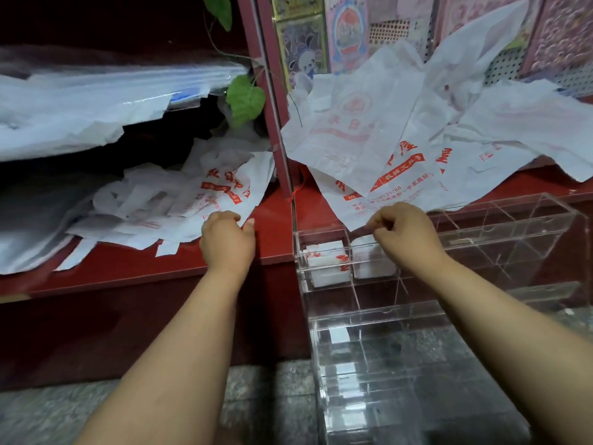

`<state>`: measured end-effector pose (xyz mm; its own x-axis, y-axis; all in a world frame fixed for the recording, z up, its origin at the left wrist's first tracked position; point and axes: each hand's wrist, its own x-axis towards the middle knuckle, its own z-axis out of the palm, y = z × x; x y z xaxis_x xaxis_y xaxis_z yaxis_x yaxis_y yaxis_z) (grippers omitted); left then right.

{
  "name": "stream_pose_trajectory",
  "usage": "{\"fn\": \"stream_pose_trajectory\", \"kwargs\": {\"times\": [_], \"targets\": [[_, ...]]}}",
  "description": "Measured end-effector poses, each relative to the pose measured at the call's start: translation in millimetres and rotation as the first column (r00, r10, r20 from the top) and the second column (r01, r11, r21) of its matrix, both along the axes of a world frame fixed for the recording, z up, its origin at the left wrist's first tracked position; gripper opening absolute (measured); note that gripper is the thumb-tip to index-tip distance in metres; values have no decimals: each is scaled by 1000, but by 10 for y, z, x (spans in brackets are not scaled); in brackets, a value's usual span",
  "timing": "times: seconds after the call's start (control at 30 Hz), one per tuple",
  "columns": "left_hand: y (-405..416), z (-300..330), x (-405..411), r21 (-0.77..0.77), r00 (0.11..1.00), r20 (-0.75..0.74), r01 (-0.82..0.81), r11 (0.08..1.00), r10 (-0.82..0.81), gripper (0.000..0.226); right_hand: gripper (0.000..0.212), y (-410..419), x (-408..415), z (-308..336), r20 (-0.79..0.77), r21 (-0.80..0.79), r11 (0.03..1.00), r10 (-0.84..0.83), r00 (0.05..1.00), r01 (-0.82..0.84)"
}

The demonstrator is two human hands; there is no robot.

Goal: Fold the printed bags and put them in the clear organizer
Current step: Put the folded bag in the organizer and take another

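Both hands are out in front of me at the red shelf (134, 268). My left hand (226, 240) sits on the shelf edge with fingers curled, pinching the near corner of a white printed bag (221, 187) that lies on top of a crumpled heap of the same bags in the left bay. My right hand (404, 232) hovers over the back left corner of the clear organizer (481, 284), fingers curled and pinched together just at the lower edge of a big printed bag (391, 175) that drapes off the right-hand shelf; I cannot tell whether it really has hold of that edge. The two hands are well apart, one either side of the red upright post (276, 123).

In the organizer's back row I see two folded bags: one (325, 263) in the leftmost compartment, red print showing, and another (372, 260) in the compartment just beside it, right under my right hand. More loose printed bags sprawl across the right shelf behind. A green leaf (245, 99) hangs by the post.
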<state>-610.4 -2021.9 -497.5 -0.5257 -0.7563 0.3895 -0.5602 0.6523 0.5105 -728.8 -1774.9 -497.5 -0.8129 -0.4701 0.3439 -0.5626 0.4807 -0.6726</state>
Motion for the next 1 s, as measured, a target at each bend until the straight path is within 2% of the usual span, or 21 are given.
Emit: {"fn": "stream_pose_trajectory", "kwargs": {"times": [0.17, 0.27, 0.37, 0.47, 0.6, 0.7, 0.83, 0.9, 1.0], "targets": [[-375, -64, 31, 18, 999, 50, -4, 1000, 3, 44, 21, -51, 18, -68, -19, 12, 1000, -2, 1000, 2], [-615, -14, 27, 19, 995, 67, -78, 997, 77, 44, 21, -82, 2, -85, -35, -7, 1000, -27, 999, 27], [-894, 59, 66, 28, 976, 155, -157, 987, 151, 46, 19, -126, -11, -95, -57, -1, 999, -53, 997, 53], [-1098, 11, 122, 65, 951, 273, -172, 983, 149, 42, 18, -173, -19, -114, -74, 44, 993, -110, 991, 114], [-1189, -34, 136, 197, 978, 122, -189, 962, 168, 20, 16, -232, -13, -128, -99, 89, 979, -174, 980, 183], [-1233, 8, 126, 282, 983, 86, -181, 942, 163, 20, 16, -248, -9, -122, -105, 100, 974, -191, 976, 201], [-1259, 179, 116, 383, 984, -114, -83, 920, 137, 23, 17, -239, 15, -111, -72, 61, 976, -205, 976, 210], [-1181, 321, 103, 386, 976, -200, -6, 922, 90, 24, 18, -229, 20, -104, -59, 46, 981, -187, 981, 190], [-943, 517, 75, 368, 969, -246, 105, 924, -13, 29, 20, -209, 52, -60, -32, -37, 991, -127, 991, 126]]}}
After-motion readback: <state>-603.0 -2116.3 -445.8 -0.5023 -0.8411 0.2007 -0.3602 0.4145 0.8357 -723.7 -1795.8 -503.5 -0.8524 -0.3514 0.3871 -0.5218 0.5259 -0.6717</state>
